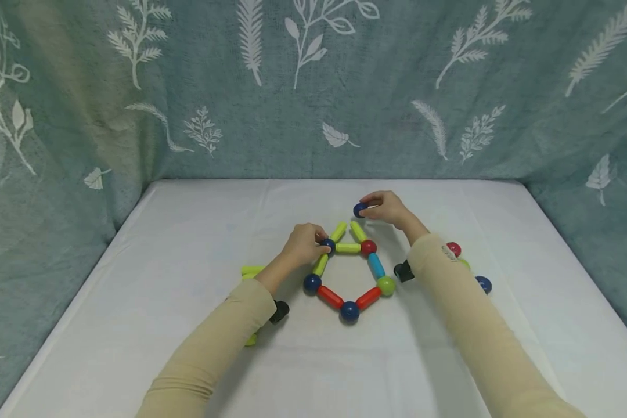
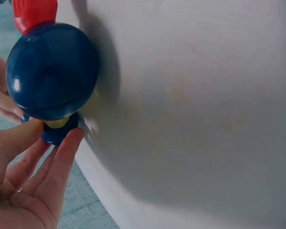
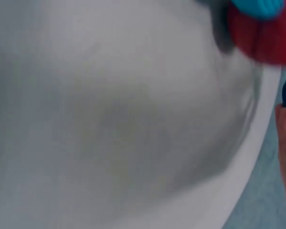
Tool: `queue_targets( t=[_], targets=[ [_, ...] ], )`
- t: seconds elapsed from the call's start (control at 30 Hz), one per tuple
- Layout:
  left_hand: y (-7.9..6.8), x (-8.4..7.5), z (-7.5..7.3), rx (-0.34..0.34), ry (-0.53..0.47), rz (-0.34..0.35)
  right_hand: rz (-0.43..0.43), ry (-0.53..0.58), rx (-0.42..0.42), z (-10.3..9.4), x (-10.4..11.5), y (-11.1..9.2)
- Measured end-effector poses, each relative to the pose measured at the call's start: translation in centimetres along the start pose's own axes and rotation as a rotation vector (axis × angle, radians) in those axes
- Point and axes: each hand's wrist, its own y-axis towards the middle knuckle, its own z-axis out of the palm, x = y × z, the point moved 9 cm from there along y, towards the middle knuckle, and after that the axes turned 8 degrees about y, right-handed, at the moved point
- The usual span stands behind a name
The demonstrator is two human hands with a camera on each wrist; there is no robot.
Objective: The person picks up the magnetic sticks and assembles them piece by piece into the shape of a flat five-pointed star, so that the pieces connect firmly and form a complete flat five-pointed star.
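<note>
A ring of coloured rods and balls lies on the white table. My left hand point(image 1: 304, 242) pinches the dark blue ball point(image 1: 327, 247) at its upper left corner. Two yellow-green rods, a left one point(image 1: 338, 231) and a right one point(image 1: 358, 231), lean toward each other beyond the ring, their far ends apart. Just past those ends, my right hand point(image 1: 388, 209) holds another blue ball point(image 1: 360, 210) between thumb and fingers. A red ball point(image 1: 368, 248) forms the upper right corner. In the left wrist view a nearer blue ball point(image 2: 52, 71) partly hides the pinched one.
Yellow-green rods point(image 1: 252, 270) lie left of the ring, partly behind the left forearm. Right of the right sleeve are a loose red ball point(image 1: 453, 249), a green piece point(image 1: 465, 264) and a blue ball point(image 1: 483, 284). A patterned grey-green cloth point(image 1: 313, 116) hangs behind the table.
</note>
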Motion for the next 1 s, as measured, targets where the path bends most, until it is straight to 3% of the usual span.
queue_targets(
  t=[0.2,0.63,0.83,1.0],
  targets=[
    [0.1,0.0,0.3,0.012,0.002,-0.005,-0.02,-0.063,0.056,2.2,0.6,0.2],
    [-0.1,-0.3,0.1,0.004,0.017,-0.014,0.034,-0.089,0.154,3.4,0.3,0.1],
    [-0.1,-0.3,0.3,0.014,0.017,-0.024,0.025,-0.143,0.205,3.4,0.4,-1.0],
    [-0.2,-0.3,0.2,0.015,0.013,-0.032,-0.016,-0.144,0.189,2.8,0.6,-2.8]
  ],
)
